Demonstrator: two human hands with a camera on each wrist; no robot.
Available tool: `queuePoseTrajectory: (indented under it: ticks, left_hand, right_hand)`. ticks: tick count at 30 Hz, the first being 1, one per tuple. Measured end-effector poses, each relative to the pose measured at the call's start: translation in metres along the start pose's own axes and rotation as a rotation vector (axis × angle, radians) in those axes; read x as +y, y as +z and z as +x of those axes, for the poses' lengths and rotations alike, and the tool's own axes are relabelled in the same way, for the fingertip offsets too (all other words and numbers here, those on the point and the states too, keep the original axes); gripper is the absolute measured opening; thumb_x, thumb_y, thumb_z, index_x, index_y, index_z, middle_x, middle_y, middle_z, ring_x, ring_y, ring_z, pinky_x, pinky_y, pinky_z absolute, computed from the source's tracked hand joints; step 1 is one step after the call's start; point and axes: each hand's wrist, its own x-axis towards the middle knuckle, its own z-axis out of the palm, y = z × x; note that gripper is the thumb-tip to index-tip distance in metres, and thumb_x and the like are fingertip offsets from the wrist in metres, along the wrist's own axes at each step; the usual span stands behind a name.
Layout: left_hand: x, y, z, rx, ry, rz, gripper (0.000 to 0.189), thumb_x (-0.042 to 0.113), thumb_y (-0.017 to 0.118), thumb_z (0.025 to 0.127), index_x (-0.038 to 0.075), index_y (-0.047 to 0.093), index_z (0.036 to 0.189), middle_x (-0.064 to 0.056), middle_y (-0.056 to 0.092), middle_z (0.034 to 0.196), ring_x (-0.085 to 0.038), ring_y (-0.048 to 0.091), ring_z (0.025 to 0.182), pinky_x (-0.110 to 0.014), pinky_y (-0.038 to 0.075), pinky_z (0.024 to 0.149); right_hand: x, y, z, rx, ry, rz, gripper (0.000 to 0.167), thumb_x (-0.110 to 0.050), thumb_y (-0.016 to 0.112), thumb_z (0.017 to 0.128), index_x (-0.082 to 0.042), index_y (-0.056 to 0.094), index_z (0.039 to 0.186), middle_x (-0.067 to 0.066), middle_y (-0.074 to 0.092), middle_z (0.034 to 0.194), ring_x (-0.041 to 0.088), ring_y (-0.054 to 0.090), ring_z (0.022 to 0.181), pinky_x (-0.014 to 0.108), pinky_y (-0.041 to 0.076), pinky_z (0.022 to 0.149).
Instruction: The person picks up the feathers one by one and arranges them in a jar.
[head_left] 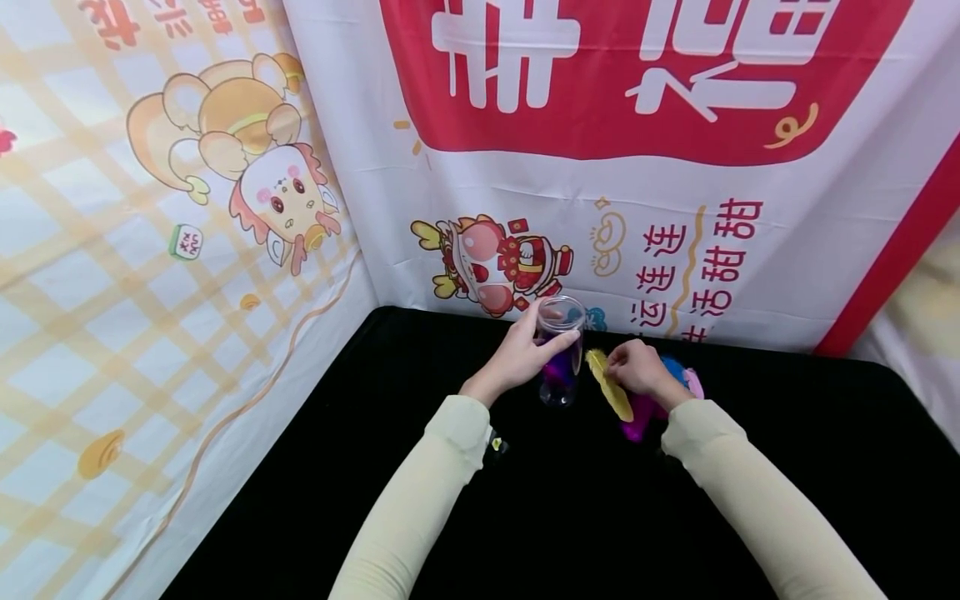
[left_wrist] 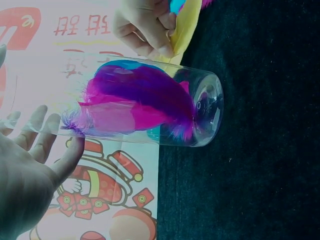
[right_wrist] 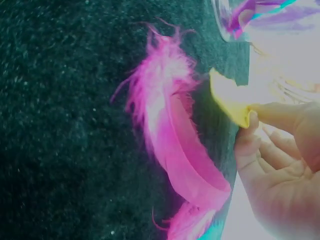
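My left hand (head_left: 519,353) grips a clear jar (head_left: 557,395) near its open top, thumb across the front. Purple, magenta and blue feathers (left_wrist: 137,90) lie inside the jar, seen through its wall in the left wrist view. Just right of the jar, my right hand (head_left: 637,367) pinches a yellow feather (head_left: 617,397) between thumb and fingertips. The feather hangs beside the jar, below the level of its rim. A bright pink feather (right_wrist: 182,155) rests on the black cloth close to the right hand.
More loose feathers, blue (head_left: 672,367) and light pink (head_left: 694,383), lie behind the right wrist. Black cloth (head_left: 585,517) covers the table. A printed white and red banner (head_left: 480,183) hangs along the back edge, and a checked one (head_left: 97,350) hangs on the left.
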Motion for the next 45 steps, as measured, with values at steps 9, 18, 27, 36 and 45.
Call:
queuePoseTrajectory:
  ticks: [9,18,27,36,45]
  left_hand:
    - [0.000,0.000,0.000,-0.004,0.004,-0.001,0.065,0.049,0.066,0.098,0.022,0.040,0.150,-0.011,0.055,0.143,-0.013,0.052,0.131,-0.043,0.044,0.111]
    - [-0.002,0.001,0.001,0.006,0.003,-0.001,0.068,0.051,0.066,0.098,0.019,0.040,0.152,0.000,0.057,0.137,-0.011,0.052,0.131,-0.042,0.045,0.110]
    - [-0.002,0.001,0.001,0.000,0.015,-0.002,0.069,0.050,0.067,0.098,0.016,0.039,0.152,-0.009,0.056,0.141,-0.013,0.052,0.130,-0.043,0.045,0.110]
    - [-0.002,0.000,0.002,0.005,0.015,0.005,0.066,0.049,0.067,0.098,0.018,0.042,0.150,0.001,0.058,0.134,-0.010,0.054,0.127,-0.040,0.046,0.108]
    - [-0.003,0.000,0.002,0.010,0.028,0.012,0.064,0.047,0.068,0.098,0.018,0.042,0.148,-0.008,0.058,0.138,-0.012,0.055,0.126,-0.039,0.046,0.107]
  right_hand:
    - [-0.003,-0.011,-0.005,-0.001,0.019,0.117,0.027,-0.005,0.072,0.089,0.009,0.070,0.112,0.014,0.076,0.093,0.017,0.068,0.079,0.029,0.053,0.066]
    - [-0.012,-0.023,-0.010,0.020,-0.001,0.223,0.023,-0.003,0.071,0.093,0.012,0.067,0.111,0.013,0.072,0.088,0.023,0.062,0.069,0.031,0.051,0.058]
    - [-0.018,-0.031,-0.013,0.060,-0.014,0.231,0.026,-0.009,0.071,0.096,0.011,0.069,0.113,0.017,0.074,0.094,0.016,0.061,0.066,0.033,0.053,0.058]
    - [-0.022,-0.038,-0.014,0.062,-0.013,0.257,0.026,-0.013,0.072,0.097,0.008,0.070,0.112,0.012,0.074,0.094,0.021,0.062,0.071,0.032,0.053,0.061]
    - [-0.031,-0.043,-0.019,0.054,-0.046,0.325,0.025,-0.008,0.070,0.097,0.011,0.068,0.113,0.021,0.074,0.105,0.018,0.070,0.084,0.029,0.059,0.069]
